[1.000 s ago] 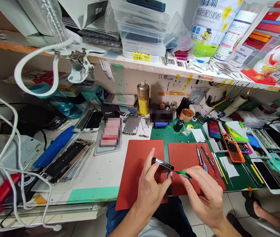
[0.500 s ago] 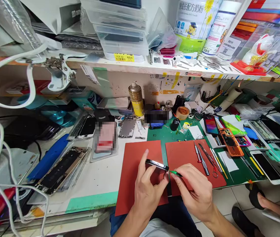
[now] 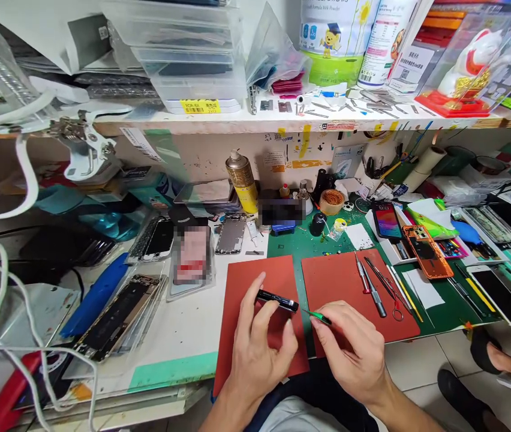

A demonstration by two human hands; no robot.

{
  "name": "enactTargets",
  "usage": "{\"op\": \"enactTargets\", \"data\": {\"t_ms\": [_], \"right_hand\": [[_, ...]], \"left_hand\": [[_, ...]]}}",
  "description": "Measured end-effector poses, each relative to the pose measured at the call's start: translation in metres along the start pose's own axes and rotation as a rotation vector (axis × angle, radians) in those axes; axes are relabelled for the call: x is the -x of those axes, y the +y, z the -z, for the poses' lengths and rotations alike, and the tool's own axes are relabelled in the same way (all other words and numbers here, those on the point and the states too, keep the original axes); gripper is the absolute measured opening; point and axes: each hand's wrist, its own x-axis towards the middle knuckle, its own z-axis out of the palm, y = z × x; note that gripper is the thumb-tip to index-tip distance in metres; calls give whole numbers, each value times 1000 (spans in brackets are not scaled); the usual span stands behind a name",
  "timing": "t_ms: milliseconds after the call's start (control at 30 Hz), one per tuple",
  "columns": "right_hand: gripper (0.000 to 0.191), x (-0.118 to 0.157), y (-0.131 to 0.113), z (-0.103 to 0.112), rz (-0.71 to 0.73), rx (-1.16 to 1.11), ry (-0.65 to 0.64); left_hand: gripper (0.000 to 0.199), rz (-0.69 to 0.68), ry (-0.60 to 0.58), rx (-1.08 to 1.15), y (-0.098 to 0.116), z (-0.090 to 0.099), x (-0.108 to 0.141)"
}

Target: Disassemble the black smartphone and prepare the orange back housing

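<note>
One dark phone (image 3: 277, 300), edge-on, faces hidden, was over the left red mat (image 3: 247, 279). Left hand (image 3: 258, 347), 7 o'clock, held it in spread fingers, thumb off; far-side contact unclear. Right hand (image 3: 355, 347), 4 o'clock, pinched a green tool (image 3: 319, 317), rear end covered. Item (image 3: 192, 255) at 10 o'clock pixelated.

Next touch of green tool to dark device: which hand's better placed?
Right, I'd say: the right hand grips the green tool, its tip close to the end of the dark device. The left hand is taken up holding that device.
</note>
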Motion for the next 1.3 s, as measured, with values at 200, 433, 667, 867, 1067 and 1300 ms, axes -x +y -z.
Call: {"op": "enactTargets", "data": {"t_ms": [200,433,667,867,1067,1300], "right_hand": [[26,19,7,-21,-58,-33,126],[23,15,13,-31,-27,-50,154],[21,20,22,-37,-35,-2,170],[22,26,26,-39,-45,6,205],[22,24,23,-37,-56,-30,190],[21,23,24,-39,-51,-30,200]], "left_hand": [[30,27,-52,44,-5,12,-4],[26,60,-53,64,-6,13,-9],[24,115,-60,103,-8,13,-8],[24,115,-52,101,-7,11,-9],[23,114,-50,96,-7,12,-8],[19,142,-60,76,-8,13,-7]]}}
